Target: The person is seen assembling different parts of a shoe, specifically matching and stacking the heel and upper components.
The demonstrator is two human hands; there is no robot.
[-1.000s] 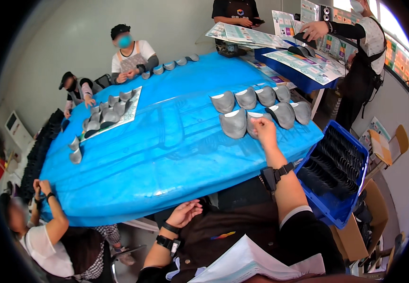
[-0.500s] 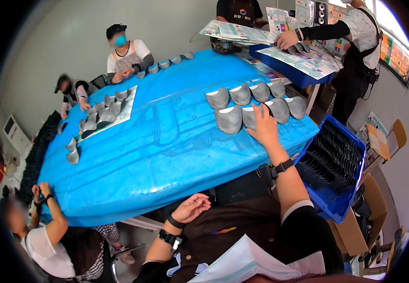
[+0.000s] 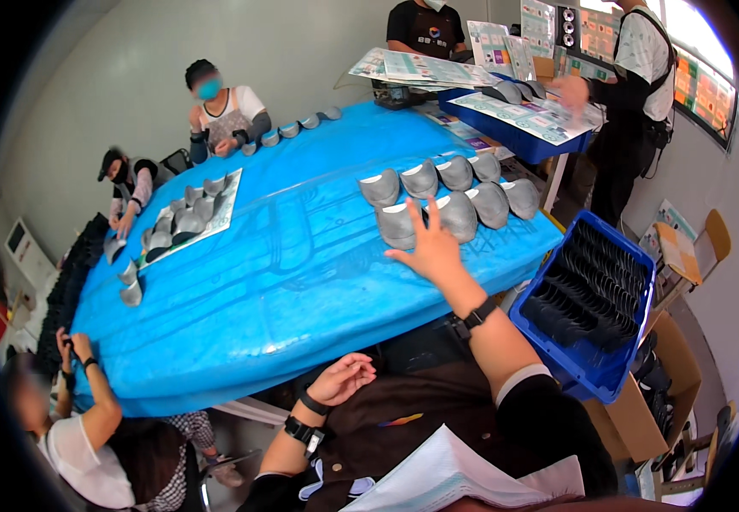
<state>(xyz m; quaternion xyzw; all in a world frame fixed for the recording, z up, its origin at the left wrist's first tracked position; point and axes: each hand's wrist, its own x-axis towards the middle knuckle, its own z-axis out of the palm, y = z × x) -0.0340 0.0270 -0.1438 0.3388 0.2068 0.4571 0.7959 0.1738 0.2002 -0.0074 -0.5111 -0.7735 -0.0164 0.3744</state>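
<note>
Illumination is bright and largely even. The window (image 3: 683,32) at the far right is overexposed to white. The blue table cover (image 3: 301,247) shows glossy streaks and small glare spots toward its near edge; deep shadow lies beneath that edge. Black pieces (image 3: 591,282) in the crate (image 3: 572,369) at the right lose detail in dark tones. The right hand (image 3: 437,252) and grey curved pieces (image 3: 489,206) have clear outlines. A co-worker's hand (image 3: 570,96) at the far right shows motion blur. Fisheye distortion bends straight edges; a black border encloses the field.
</note>
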